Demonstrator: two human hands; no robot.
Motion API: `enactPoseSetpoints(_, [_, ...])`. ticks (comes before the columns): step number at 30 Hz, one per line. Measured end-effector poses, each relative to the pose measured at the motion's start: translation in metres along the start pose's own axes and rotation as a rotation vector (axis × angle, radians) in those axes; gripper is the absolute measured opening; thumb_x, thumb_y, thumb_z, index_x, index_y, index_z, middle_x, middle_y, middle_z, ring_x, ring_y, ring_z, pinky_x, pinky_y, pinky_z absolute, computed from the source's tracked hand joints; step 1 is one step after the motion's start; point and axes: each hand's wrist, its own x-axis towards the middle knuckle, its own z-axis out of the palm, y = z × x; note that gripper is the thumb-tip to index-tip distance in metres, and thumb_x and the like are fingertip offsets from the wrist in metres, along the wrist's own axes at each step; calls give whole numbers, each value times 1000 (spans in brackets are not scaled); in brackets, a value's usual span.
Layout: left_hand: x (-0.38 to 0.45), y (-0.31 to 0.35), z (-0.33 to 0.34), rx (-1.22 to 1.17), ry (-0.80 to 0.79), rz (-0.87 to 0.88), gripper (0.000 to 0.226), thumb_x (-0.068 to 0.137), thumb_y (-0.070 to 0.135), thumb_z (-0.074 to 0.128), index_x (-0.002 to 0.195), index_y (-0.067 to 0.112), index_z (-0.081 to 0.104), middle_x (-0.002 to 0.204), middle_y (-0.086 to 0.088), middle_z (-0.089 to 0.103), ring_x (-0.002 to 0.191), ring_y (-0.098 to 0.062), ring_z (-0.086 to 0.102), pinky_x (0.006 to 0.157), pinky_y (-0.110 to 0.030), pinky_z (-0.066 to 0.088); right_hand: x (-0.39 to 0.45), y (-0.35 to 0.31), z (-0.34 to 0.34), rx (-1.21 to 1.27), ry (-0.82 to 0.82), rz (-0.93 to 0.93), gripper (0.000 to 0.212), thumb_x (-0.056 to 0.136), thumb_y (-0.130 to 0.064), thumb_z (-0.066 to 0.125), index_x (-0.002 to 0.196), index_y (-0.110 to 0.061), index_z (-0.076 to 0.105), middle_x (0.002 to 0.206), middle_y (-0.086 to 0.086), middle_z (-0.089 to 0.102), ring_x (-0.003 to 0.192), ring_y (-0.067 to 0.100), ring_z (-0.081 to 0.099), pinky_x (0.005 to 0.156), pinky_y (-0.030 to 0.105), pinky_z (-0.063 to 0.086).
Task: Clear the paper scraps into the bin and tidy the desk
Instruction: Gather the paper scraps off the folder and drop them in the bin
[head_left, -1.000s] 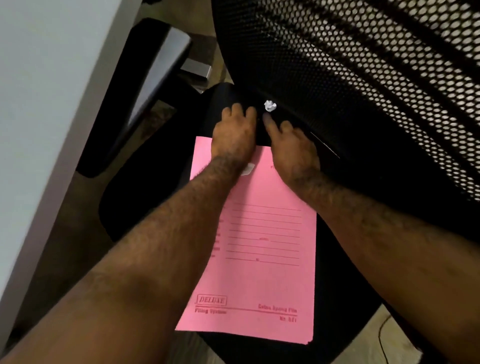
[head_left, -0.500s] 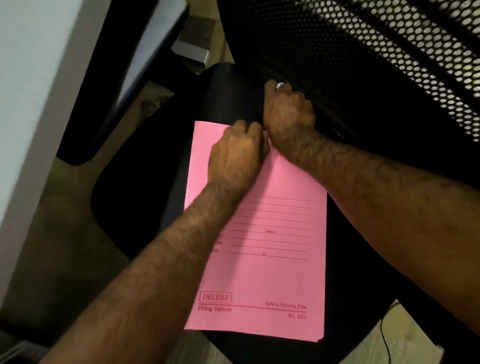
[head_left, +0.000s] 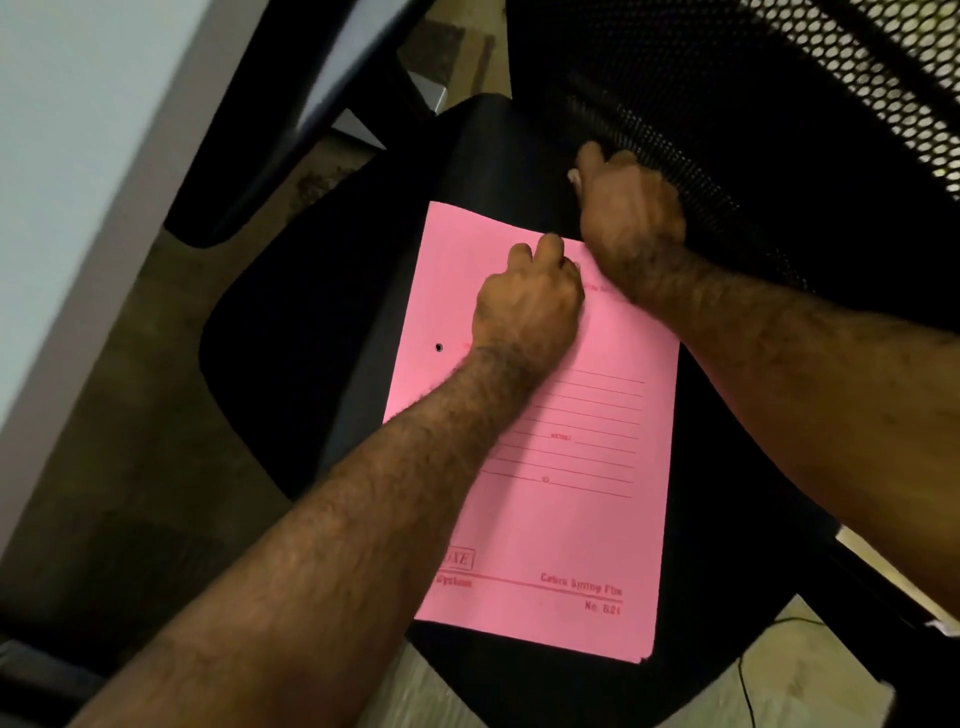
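Note:
A pink file folder (head_left: 561, 519) lies on the black chair seat (head_left: 311, 338). My left hand (head_left: 530, 306) rests on the folder's upper part with its fingers curled into a fist; anything inside it is hidden. My right hand (head_left: 628, 208) is beyond the folder's top edge, at the seam where the seat meets the mesh backrest (head_left: 779, 130). Its fingers are pinched together, and a small white paper scrap (head_left: 573, 176) shows at the fingertips. No bin is in view.
A white desk panel (head_left: 78, 208) rises on the left, with the chair's black armrest (head_left: 291, 130) beside it. Brown floor (head_left: 130, 415) lies between desk and chair. A thin black cable (head_left: 748, 686) runs on the floor at lower right.
My right hand reached forward over the crumpled white scrap on the seat and closed on it. My left hand drew back onto the folder and curled up where a small white scrap had lain.

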Motion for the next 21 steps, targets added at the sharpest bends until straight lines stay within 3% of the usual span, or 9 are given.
enactPoseSetpoints(5, [6, -9, -4, -86, 52, -96, 29, 99, 18, 40, 99, 4, 66, 93, -14, 65, 71, -30, 59, 56, -34, 32, -20, 0, -16, 254, 88, 11, 40, 101, -37, 38, 108, -2, 56, 100, 25, 65, 87, 42, 62, 71, 48, 49])
enactPoseSetpoints(9, [-15, -21, -21, -285, 207, -421, 42, 101, 25, 38, 79, 3, 67, 72, -11, 60, 60, -29, 55, 58, -32, 27, -51, -32, -33, 608, 284, 84, 38, 99, -33, 48, 93, 3, 60, 82, 18, 66, 73, 32, 61, 63, 42, 47])
enactPoseSetpoints(12, [-60, -32, -38, -375, 365, -568, 43, 97, 25, 44, 66, 1, 62, 66, -14, 60, 53, -29, 52, 52, -33, 34, -76, -68, -45, 732, 340, 99, 34, 98, -30, 53, 88, 2, 60, 75, 13, 63, 66, 24, 58, 58, 36, 47])
enactPoseSetpoints(14, [-99, -45, -46, -414, 408, -640, 43, 98, 25, 45, 64, 4, 60, 64, -10, 57, 51, -23, 51, 49, -31, 39, -95, -98, -51, 769, 352, 49, 32, 98, -27, 55, 85, 3, 60, 73, 14, 62, 64, 26, 57, 58, 38, 46])
enactPoseSetpoints(17, [-161, -69, -54, -345, 490, -768, 40, 96, 19, 50, 61, 2, 58, 58, -13, 55, 50, -14, 38, 49, -27, 25, -133, -150, -58, 830, 322, -86, 30, 97, -24, 57, 82, 2, 59, 68, 13, 58, 60, 24, 52, 55, 37, 43])
enactPoseSetpoints(21, [-260, -93, -60, -361, 549, -981, 40, 90, 12, 59, 52, 1, 54, 46, -18, 52, 41, -18, 35, 50, -21, 18, -201, -222, -64, 884, 198, -297, 29, 97, -25, 57, 83, 1, 61, 71, 13, 59, 61, 26, 55, 53, 41, 46])
